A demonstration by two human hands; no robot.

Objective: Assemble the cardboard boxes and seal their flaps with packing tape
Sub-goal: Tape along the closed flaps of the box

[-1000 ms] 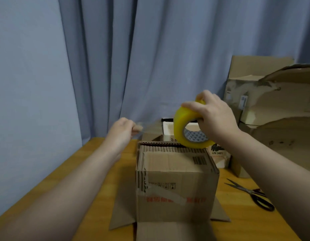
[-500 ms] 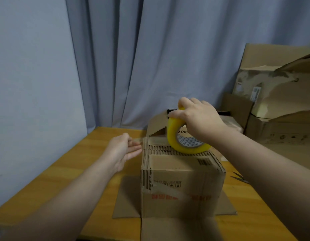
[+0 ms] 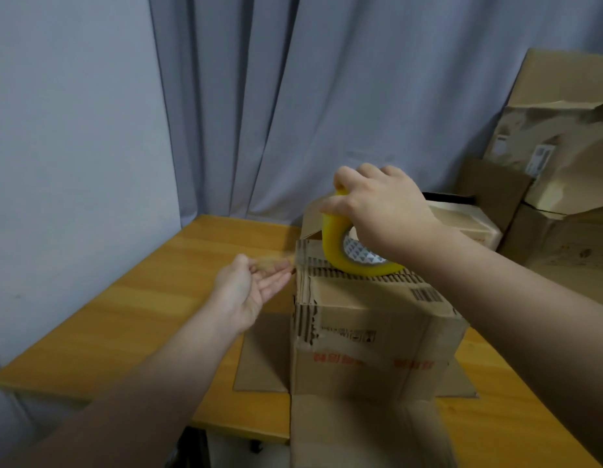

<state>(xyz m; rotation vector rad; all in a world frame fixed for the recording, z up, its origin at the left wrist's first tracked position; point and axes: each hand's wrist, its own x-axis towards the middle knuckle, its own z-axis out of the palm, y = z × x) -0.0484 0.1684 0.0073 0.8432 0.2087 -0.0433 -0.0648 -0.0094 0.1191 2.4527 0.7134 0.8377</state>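
Tape roll lowered, seemingly touching box, in grip of right hand

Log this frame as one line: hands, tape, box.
left hand: open, fingertips at cardboard box top-left edge | right hand: grips tape roll on box top | stage: taping top flaps

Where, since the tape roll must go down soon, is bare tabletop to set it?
Bare wood of the table lies left of the cardboard box, from its spread flap to the wall and back to the curtain; the left hand reaches over part of it. The right is crowded: right hand gripping the tape roll, its forearm, stacked boxes behind.
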